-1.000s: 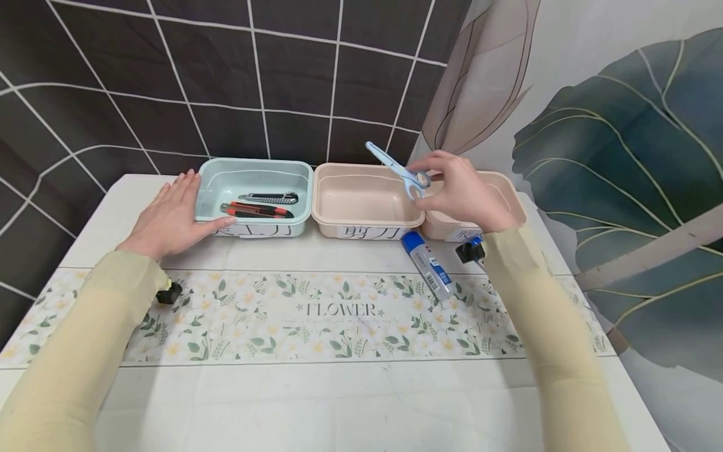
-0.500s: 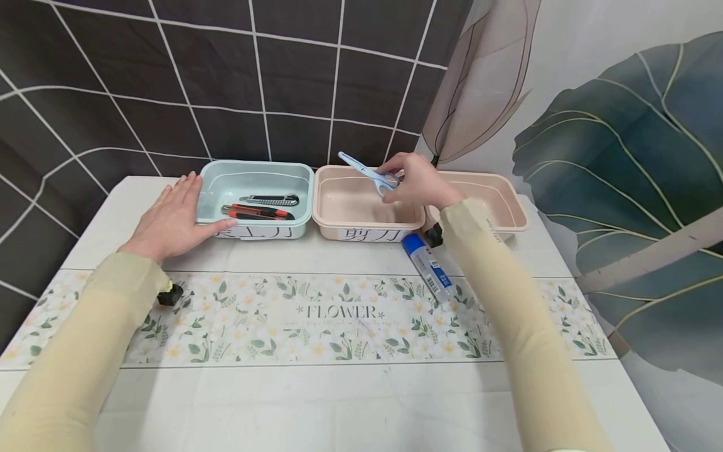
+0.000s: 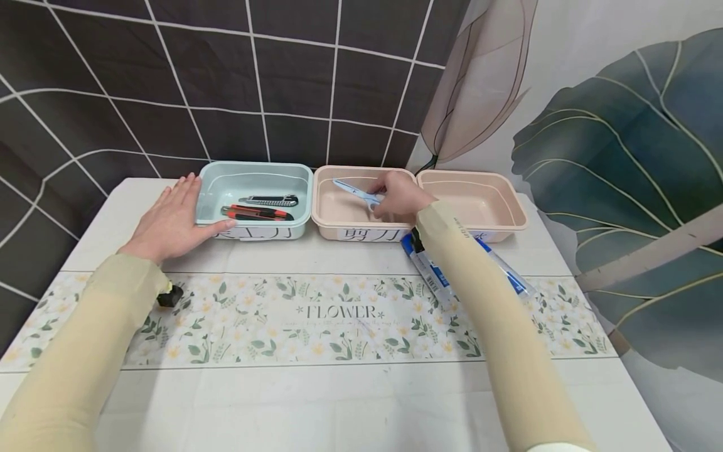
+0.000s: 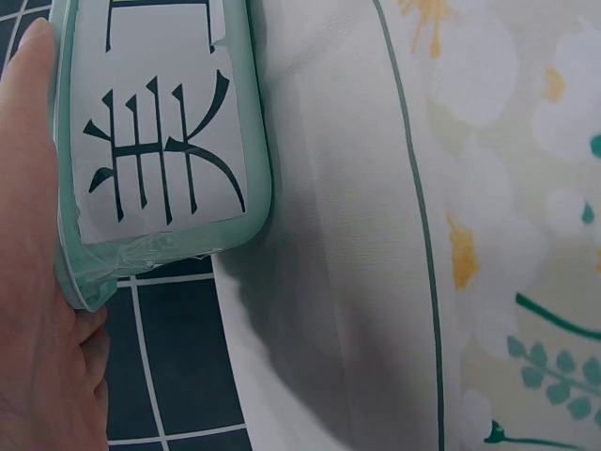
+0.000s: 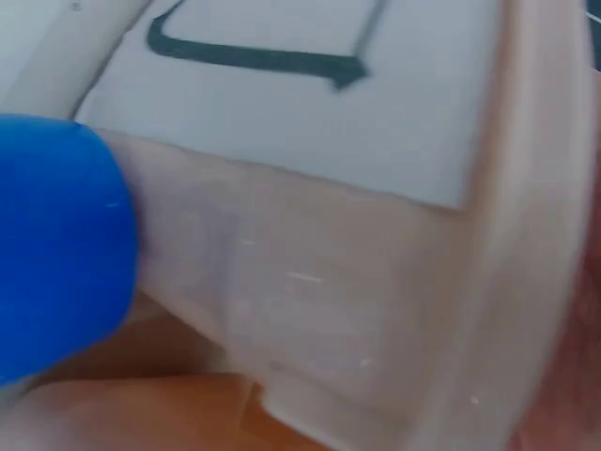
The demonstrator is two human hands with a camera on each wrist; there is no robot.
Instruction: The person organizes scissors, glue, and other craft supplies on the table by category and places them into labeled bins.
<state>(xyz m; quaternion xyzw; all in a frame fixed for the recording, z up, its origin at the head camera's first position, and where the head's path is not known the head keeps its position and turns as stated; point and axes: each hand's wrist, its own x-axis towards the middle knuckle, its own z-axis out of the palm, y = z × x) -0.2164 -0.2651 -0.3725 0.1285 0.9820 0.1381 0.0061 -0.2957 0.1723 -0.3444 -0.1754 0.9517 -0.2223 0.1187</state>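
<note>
Spreading across the foreground, a white tablecloth (image 3: 254,402) carries a floral band; beyond it, one blue-capped tube (image 3: 432,276) slants up to the bins, partly under the right sleeve (image 3: 480,276), and a second clear tube (image 3: 514,276) shows past that sleeve, both perhaps left in front to keep the bins' mouths free. The left hand (image 3: 169,220) lies with fingers straight along the outer side of the mint bin (image 3: 223,188), thumb over its front rim, probably to steady it; that bin holds a grey cutter (image 3: 270,201) and red-and-black cutters (image 3: 257,212), laid roughly lengthwise, which seems to suit its long shape. The right hand (image 3: 402,193) pinches light-blue scissors (image 3: 351,188) by the handle loops, likely so the blades point away from the fingers; they sit within the mouth of the middle peach bin (image 3: 327,210), whose label reads "scissors"; whether they touch its floor, I cannot tell. The right peach bin (image 3: 480,198) shows nothing inside; behind everything hangs a dark gridded cloth (image 3: 294,75).
</note>
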